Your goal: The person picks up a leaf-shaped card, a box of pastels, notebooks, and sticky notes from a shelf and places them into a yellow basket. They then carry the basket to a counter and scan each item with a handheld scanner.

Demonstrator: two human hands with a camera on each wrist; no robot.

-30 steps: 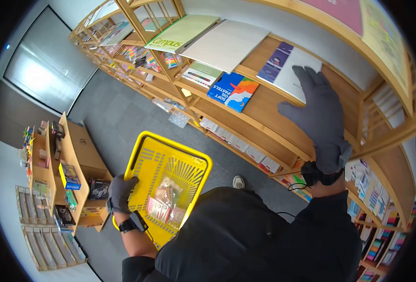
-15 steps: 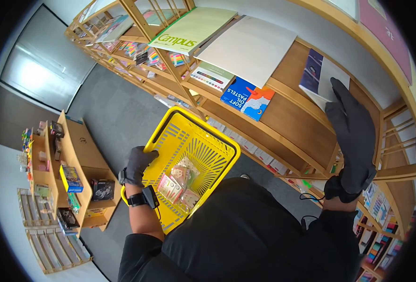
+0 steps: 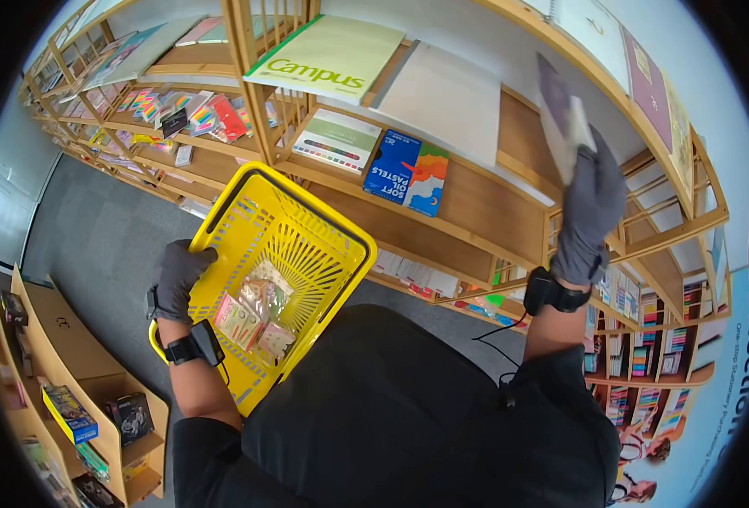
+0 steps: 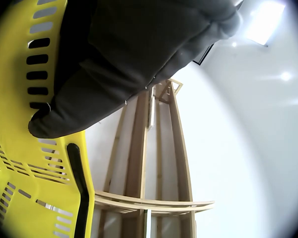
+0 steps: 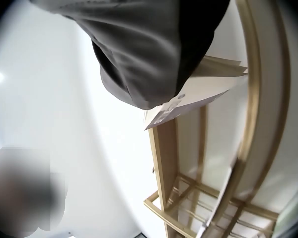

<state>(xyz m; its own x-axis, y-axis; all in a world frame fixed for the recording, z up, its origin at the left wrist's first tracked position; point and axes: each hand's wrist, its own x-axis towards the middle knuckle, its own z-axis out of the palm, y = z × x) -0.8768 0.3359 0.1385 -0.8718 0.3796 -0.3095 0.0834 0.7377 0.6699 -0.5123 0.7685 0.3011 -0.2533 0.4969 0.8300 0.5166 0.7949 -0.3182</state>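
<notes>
Starting leftward, the yellow basket [image 3: 319,212] is held by its rim in the curled left grip [image 3: 180,269]. A notebook [image 3: 561,118] is clamped in the right grip [image 3: 590,207] before the wooden shelf [image 3: 476,203], long axis near upright, top tipped left, lower end hidden

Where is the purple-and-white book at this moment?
Head view, upper right: the purple-and-white book is gripped by the right hand, held in the air above the wooden shelf, right of the pastels box.

Right grip [image 5: 149,49] round pale booklet [image 5: 204,90]
</notes>
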